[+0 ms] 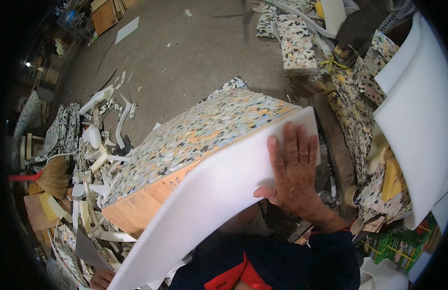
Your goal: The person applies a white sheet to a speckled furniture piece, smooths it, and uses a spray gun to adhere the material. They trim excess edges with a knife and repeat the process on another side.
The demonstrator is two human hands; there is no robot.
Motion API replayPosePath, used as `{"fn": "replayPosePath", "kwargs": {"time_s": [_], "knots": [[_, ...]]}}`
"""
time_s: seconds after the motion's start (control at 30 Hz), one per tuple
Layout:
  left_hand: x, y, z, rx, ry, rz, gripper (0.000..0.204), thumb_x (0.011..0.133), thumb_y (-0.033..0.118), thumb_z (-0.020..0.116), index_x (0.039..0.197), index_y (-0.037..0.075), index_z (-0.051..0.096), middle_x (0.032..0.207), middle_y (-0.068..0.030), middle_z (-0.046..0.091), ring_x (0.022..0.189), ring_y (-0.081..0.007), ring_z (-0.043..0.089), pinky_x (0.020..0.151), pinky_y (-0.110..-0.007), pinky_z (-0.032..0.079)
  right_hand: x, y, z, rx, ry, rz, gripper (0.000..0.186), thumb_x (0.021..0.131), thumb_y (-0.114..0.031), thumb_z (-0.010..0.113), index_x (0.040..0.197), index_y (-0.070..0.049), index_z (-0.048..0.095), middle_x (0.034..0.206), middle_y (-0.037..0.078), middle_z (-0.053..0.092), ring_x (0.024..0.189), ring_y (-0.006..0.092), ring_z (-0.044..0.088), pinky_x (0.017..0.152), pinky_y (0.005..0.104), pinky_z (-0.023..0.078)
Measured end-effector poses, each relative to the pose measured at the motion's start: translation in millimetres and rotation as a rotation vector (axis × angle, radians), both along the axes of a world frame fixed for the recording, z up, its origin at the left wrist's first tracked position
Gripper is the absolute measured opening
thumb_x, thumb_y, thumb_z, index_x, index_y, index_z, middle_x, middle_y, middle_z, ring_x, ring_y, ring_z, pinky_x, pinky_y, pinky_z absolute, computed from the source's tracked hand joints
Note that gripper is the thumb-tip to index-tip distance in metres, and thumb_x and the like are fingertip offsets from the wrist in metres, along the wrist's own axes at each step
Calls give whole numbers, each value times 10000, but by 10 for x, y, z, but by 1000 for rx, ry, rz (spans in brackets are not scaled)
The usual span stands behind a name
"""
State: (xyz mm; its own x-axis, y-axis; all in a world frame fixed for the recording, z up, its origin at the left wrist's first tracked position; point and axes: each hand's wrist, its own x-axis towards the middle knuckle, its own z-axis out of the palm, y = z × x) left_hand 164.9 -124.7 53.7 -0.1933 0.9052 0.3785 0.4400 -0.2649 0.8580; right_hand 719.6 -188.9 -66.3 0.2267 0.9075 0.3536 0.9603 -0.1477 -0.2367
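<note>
A long white foam sheet (204,193) lies along the near side of a block, and its end curves down to the lower left. My right hand (295,171) rests flat on the foam near its right end, fingers stretched and thumb apart. Behind it is the block, with a speckled foam top (200,130) and a wooden side (142,205) bearing pen marks. At the lower left edge, my left hand (102,279) is partly cut off beside the foam's end. Its fingers look curled at the base of a flat grey blade-like piece (88,250).
Foam offcuts (96,150) and a straw broom (55,176) with a red handle lie at the left. More speckled foam pieces (297,43) are piled at the back right. Large white sheets (412,111) and a tape roll (351,195) are at the right.
</note>
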Motion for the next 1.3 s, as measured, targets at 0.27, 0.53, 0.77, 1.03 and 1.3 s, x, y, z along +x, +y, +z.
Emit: {"fn": "replayPosePath", "kwargs": {"time_s": [0.27, 0.53, 0.77, 1.03, 1.3], "knots": [[358, -31, 171, 148, -334, -688, 282, 761, 158, 841, 690, 83, 578, 638, -88, 672, 523, -185, 632, 526, -345, 569, -62, 41, 67, -18, -21, -21, 1026, 807, -774, 481, 1538, -83, 279, 1581, 300, 183, 1473, 497, 113, 1125, 706, 53], [260, -39, 10, 134, -65, -289, 525, 803, 366, 818, 584, 90, 428, 505, -39, 540, 428, -140, 493, 411, -308, 454, -288, 137, 148, 270, 262, 529, 521, 823, -396, 745, 1187, -61, 583, 1343, 205, 508, 1303, 403, 453, 1146, 611, 221], [-74, -57, -459, -43, -191, -18, 761, 796, 313, 801, 1349, -28, 403, 1201, -132, 583, 1097, -244, 551, 1033, -394, 391, -286, 252, 275, 415, 381, 616, 338, 842, -402, 741, 925, -101, 613, 1003, 62, 620, 998, 252, 605, 1044, 531, 403], [321, 302, -415, -154, -157, 33, 462, 841, 231, 779, 1160, -1, 538, 1028, -69, 627, 926, -152, 571, 902, -313, 442, -594, 306, 312, 204, 92, 632, 732, 897, -661, 503, 1282, -49, 613, 1370, 166, 564, 1360, 330, 436, 1183, 600, 136], [353, 454, -535, -233, -103, 40, 415, 880, 228, 733, 1169, -10, 553, 1017, -78, 636, 883, -140, 581, 838, -302, 468, -612, 389, 274, 23, 16, 640, 839, 827, -699, 540, 1343, -38, 577, 1477, 161, 474, 1403, 334, 386, 1187, 587, 61]]}}
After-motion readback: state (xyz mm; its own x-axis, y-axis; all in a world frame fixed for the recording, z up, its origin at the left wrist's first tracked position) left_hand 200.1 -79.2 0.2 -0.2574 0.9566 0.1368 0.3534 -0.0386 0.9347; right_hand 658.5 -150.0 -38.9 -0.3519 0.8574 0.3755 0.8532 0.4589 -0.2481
